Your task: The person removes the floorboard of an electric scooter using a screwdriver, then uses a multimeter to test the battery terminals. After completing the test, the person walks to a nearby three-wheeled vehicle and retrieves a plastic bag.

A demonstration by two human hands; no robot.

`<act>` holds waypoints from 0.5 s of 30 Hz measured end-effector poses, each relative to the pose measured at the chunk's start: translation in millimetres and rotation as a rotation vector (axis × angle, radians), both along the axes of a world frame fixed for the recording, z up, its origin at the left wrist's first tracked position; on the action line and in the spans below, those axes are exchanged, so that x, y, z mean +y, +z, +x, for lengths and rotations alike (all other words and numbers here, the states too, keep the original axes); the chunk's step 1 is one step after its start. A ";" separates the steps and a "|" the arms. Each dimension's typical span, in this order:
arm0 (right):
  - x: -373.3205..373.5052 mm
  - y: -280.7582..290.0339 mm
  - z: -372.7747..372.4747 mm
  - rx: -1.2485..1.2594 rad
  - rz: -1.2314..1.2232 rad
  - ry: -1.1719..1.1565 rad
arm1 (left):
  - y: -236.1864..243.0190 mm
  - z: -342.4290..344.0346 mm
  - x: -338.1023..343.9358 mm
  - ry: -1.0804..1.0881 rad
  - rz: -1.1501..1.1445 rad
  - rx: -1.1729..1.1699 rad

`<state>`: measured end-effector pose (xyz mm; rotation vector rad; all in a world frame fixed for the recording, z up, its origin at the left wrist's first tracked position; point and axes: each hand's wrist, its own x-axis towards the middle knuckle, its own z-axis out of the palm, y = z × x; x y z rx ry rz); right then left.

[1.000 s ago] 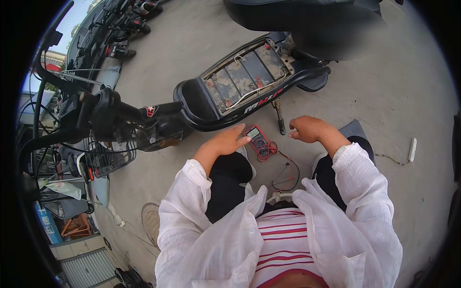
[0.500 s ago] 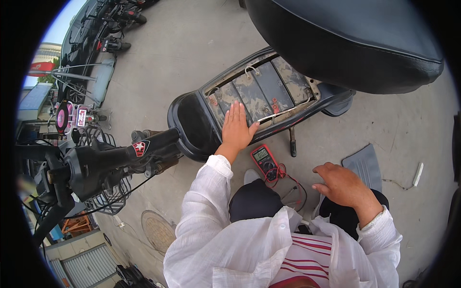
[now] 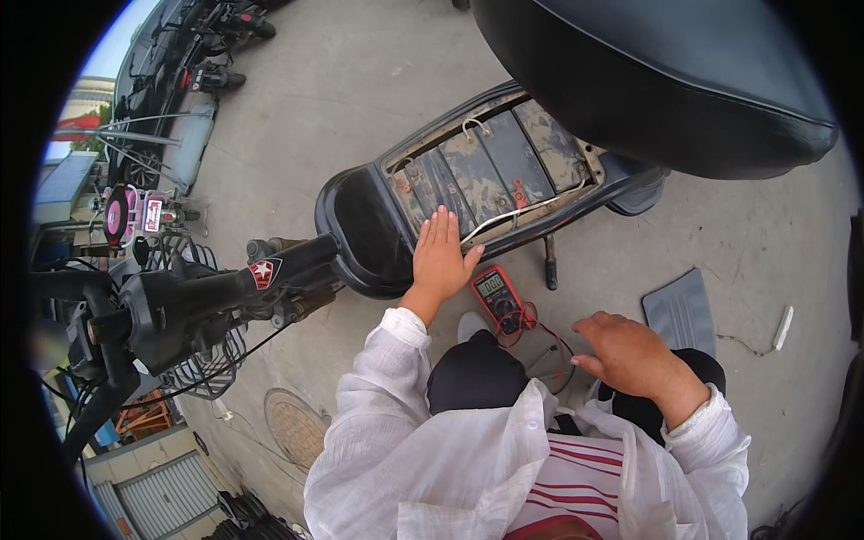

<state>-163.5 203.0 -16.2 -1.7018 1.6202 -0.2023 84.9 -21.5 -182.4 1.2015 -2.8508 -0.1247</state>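
Here, the left hand point(image 3: 441, 261) lies flat, fingers point(image 3: 440, 227) extended and together, on the black rim of the scooter's open battery compartment point(image 3: 490, 166), fingertips touching the dusty grey battery blocks point(image 3: 477, 175); it grips nothing. The red handheld multimeter point(image 3: 497, 294) lies on the grey concrete floor point(image 3: 360, 90) just beside that hand, with its red and black test leads point(image 3: 540, 342) coiled next to it. The right hand point(image 3: 630, 355) hovers above the knee, fingers loosely curled and empty, near the leads. The raised black padded seat point(image 3: 657, 81) overhangs the compartment.
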 end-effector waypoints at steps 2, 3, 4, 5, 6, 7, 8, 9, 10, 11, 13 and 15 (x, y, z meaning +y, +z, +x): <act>3.6 -5.6 2.6 0.004 -0.006 0.029 | 1.9 5.3 7.4 -0.032 0.039 0.004; 5.3 -8.1 4.2 0.005 -0.007 0.047 | 1.9 7.5 4.8 -0.046 0.045 0.001; 6.3 -9.5 6.0 0.002 -0.010 0.062 | 1.9 8.8 0.6 -0.061 0.051 -0.001; 6.9 -10.5 7.9 -0.002 -0.012 0.075 | 1.7 6.5 -9.1 -0.054 0.028 -0.012; 8.2 -9.6 9.7 0.000 -0.012 0.084 | 0.3 -0.4 -22.2 -0.051 0.008 -0.016; 7.4 -8.1 11.8 0.003 0.016 0.096 | -2.1 -5.4 -34.2 -0.006 -0.019 -0.033; 5.3 -5.4 13.6 0.004 0.044 0.108 | -4.0 -11.0 -46.4 0.039 -0.047 -0.050; 4.8 -3.9 14.4 0.009 0.075 0.115 | -5.6 -22.2 -60.1 0.071 -0.044 -0.042; 5.0 -3.8 15.0 0.016 0.080 0.113 | -4.4 -33.9 -73.6 0.106 -0.044 -0.038; 5.2 -4.3 15.9 0.023 0.085 0.111 | -3.1 -39.6 -79.2 0.141 -0.044 -0.034; 5.3 -5.0 15.3 0.030 0.082 0.102 | -6.9 -42.1 -79.7 0.056 -0.032 0.028; 6.1 -5.6 13.4 0.032 0.074 0.085 | -7.0 -45.1 -67.0 -0.119 0.027 0.085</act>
